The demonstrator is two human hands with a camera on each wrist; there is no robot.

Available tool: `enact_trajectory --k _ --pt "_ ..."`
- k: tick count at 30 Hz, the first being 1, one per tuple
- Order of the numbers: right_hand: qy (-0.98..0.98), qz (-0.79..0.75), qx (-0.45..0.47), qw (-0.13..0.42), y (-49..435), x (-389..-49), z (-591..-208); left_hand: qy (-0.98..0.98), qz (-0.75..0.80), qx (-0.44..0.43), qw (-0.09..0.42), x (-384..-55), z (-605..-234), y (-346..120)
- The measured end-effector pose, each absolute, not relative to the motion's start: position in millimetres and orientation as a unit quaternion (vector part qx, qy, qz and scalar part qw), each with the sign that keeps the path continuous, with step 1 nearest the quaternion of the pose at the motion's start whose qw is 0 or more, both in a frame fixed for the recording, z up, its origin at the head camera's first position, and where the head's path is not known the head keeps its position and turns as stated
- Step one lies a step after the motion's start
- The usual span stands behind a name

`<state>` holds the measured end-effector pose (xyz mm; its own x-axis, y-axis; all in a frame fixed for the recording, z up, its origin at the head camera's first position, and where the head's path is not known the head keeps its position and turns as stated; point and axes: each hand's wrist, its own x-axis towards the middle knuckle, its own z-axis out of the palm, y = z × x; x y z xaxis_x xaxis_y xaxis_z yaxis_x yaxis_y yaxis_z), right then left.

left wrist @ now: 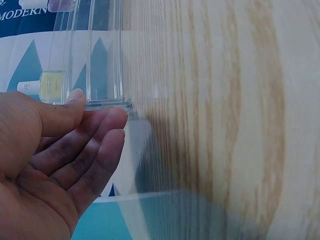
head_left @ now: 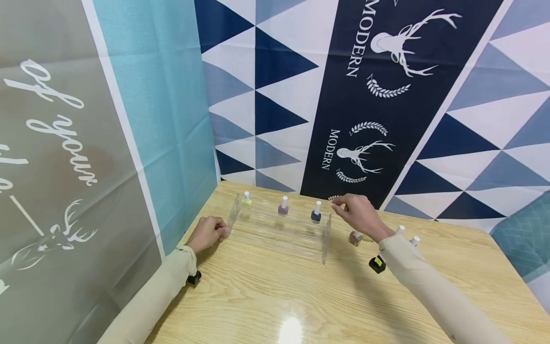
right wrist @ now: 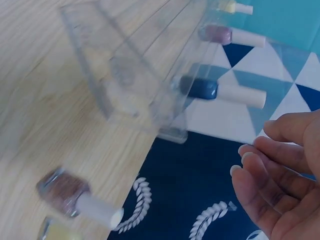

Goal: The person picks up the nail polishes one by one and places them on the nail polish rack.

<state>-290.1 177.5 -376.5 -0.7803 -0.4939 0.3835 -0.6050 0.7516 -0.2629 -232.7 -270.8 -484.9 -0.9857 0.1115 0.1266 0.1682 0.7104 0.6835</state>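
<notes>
A clear acrylic nail polish rack [head_left: 279, 234] stands on the wooden table. Along its back tier are yellow [head_left: 247, 201], mauve [head_left: 283, 209] and dark blue [head_left: 316, 216] nail polish bottles, all white-capped. My left hand [head_left: 209, 232] pinches the rack's left end panel [left wrist: 107, 105] between thumb and fingers. Just past the rack's right end, my right hand [head_left: 355, 210] hovers with loosely bent fingers and holds nothing. Below it on the table is a brownish glitter nail polish bottle [right wrist: 65, 192], tilted in view.
White caps of more bottles [head_left: 415, 241] show behind the right forearm, which hides their lower parts. Part of a yellowish bottle [right wrist: 57, 231] appears beside the brownish one. Patterned cloth [head_left: 279, 95] hangs behind the table [head_left: 258, 296] and along its left side.
</notes>
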Motion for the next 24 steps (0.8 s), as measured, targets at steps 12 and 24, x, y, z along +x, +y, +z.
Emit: enact_trajectory --k 12,24 --pt "-0.937 0.189 0.256 0.141 227.9 -277.1 -383.9 -0.920 -0.380 -0.082 0.034 -233.5 -481.1 -274.3" --pt "-0.946 0.174 0.228 0.150 271.5 -258.1 -387.9 -0.924 -0.374 -0.075 0.027 -231.0 -478.8 -271.0"
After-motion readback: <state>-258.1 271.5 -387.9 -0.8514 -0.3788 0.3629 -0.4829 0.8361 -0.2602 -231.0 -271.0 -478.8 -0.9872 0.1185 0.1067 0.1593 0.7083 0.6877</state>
